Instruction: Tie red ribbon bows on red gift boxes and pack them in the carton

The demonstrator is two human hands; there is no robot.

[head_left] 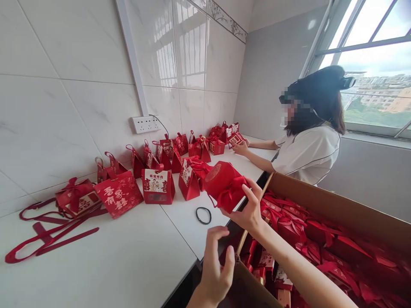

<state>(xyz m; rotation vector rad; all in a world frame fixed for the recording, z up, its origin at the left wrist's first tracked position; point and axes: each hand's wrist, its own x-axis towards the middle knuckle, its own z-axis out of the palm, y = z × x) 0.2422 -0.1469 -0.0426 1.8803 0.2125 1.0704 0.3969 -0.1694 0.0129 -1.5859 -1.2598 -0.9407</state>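
Observation:
My right hand (pixel 248 205) grips a red gift box (pixel 221 177) with a satin ribbon bow, holding it tilted above the table's edge. Below and left of it, my left hand (pixel 216 265) is raised with fingers curved apart and nothing between them. A black elastic band (pixel 203 215) lies on the white table (pixel 135 261) near the held box. Just behind stand a red box with a white printed front (pixel 157 186) and a similar peaked box (pixel 189 182). The box's far side is hidden from me.
A large cardboard carton (pixel 346 205) full of red ribboned boxes stands at the right. Several red gift boxes line the tiled wall, beneath a power strip (pixel 146 124). Loose dark-red straps (pixel 48 244) lie at left. A co-worker (pixel 313 149) at the far end handles a red box (pixel 236 139).

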